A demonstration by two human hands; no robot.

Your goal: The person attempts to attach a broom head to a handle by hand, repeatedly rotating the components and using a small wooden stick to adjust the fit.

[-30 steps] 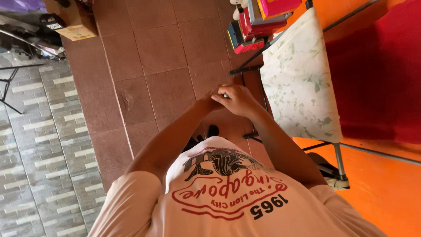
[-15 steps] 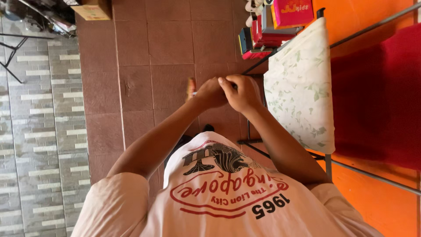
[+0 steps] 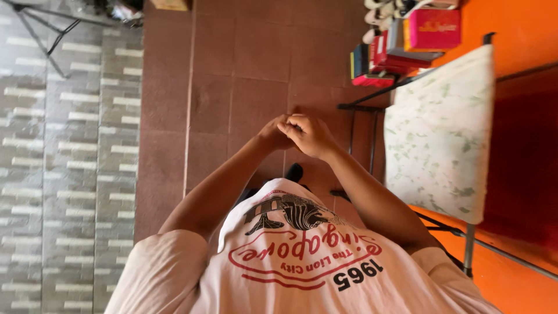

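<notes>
We see our 2 hands joined out in front of the chest, above the brown tiled floor (image 3: 232, 87): the right hand (image 3: 311, 135) is curled over the left hand (image 3: 272, 132), fingers folded shut. To work well here we should keep both wrists steady and close together. We cannot tell whether anything sits inside that grip; the knuckles hide it.

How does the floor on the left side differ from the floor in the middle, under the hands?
The left floor has grey, narrow brick-like strips in pale and dark tones; the middle floor has large, plain reddish-brown square tiles. The left hand and right hand, held together, are above the brown one. Both floors are tiled and flat.
</notes>
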